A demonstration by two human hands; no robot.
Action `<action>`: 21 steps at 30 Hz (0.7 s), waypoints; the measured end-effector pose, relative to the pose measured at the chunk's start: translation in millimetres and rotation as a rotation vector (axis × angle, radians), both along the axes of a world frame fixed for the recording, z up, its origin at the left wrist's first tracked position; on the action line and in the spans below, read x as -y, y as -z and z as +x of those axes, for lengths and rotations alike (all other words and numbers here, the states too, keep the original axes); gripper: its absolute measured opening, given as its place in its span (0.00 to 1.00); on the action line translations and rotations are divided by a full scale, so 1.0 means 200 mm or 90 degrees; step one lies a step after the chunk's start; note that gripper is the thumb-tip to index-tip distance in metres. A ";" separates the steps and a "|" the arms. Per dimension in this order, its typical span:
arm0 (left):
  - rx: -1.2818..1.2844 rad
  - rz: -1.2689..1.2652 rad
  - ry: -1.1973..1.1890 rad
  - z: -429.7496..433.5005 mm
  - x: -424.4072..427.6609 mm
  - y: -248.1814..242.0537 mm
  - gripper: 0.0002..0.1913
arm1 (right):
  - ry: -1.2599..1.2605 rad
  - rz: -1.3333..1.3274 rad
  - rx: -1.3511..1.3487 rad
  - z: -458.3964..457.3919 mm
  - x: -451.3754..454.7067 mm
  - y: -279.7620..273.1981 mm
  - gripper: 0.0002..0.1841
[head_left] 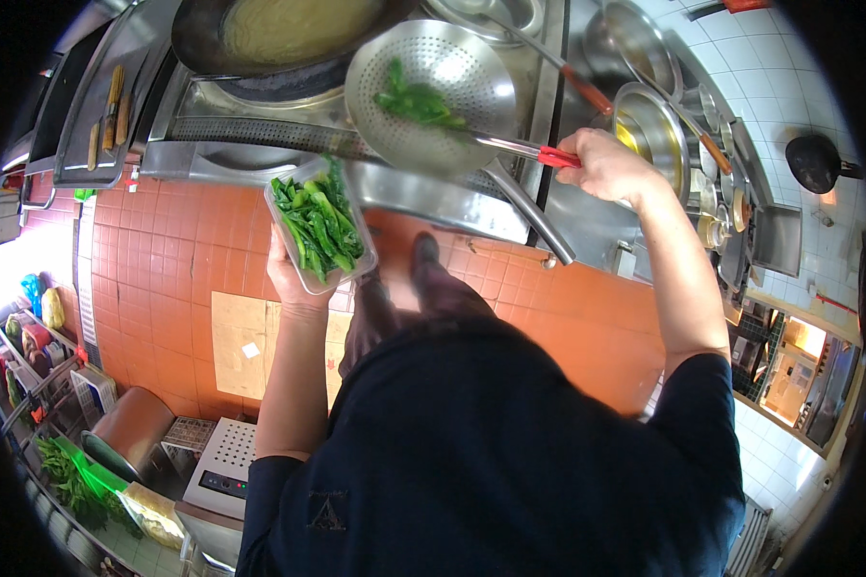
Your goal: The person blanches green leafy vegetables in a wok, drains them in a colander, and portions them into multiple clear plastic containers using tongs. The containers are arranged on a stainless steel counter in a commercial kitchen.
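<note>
A clear plastic container (304, 284) rests in my left hand (289, 283), tilted in front of the stove edge. Cooked leafy greens (321, 227) fill it. My right hand (610, 164) grips metal tongs (509, 144) by their red handles. The tongs reach into a perforated metal strainer ladle (476, 72), their tips at a smaller bunch of greens (415, 101). Those greens look blurred, so I cannot tell whether the tongs pinch them. The strainer lies over the stove top, its thick handle (534, 216) jutting past the front edge.
A wok (198, 40) with cloudy liquid stands at the back left. A ladle (584, 90) leans from a metal bowl (527, 21). On the right sits a metal basin of yellow liquid (664, 137). Cardboard (238, 346) lies on the tiled floor (159, 288).
</note>
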State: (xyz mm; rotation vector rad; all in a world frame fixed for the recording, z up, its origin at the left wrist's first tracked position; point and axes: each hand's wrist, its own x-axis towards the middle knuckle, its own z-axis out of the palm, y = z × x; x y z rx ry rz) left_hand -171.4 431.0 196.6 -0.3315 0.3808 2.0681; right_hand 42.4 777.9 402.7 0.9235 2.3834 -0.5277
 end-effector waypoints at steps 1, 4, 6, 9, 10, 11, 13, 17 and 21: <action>-0.008 0.015 0.002 0.00 0.00 0.00 0.28 | -0.008 -0.017 0.006 -0.01 0.00 0.02 0.15; -0.015 0.019 0.010 -0.01 0.01 0.01 0.28 | 0.016 -0.084 0.042 -0.04 -0.04 0.06 0.18; -0.027 0.026 0.015 -0.01 0.02 0.01 0.28 | 0.046 -0.084 0.053 -0.05 -0.06 0.09 0.19; 0.001 0.026 0.007 -0.01 0.03 0.02 0.31 | 0.027 -0.063 0.076 -0.05 -0.08 0.13 0.19; -0.005 0.022 0.008 -0.02 0.03 0.02 0.30 | 0.011 -0.046 0.078 -0.04 -0.09 0.14 0.19; -0.010 0.018 0.009 -0.02 0.04 0.02 0.29 | -0.009 -0.029 0.080 -0.04 -0.09 0.15 0.18; -0.013 0.012 0.011 -0.02 0.05 0.03 0.28 | -0.039 0.024 0.076 -0.03 -0.09 0.16 0.18; -0.010 0.006 0.014 -0.02 0.05 0.02 0.29 | -0.027 0.014 0.091 -0.02 -0.06 0.18 0.17; -0.019 0.028 0.025 -0.02 0.05 0.01 0.28 | -0.053 0.055 0.095 -0.01 -0.01 0.18 0.15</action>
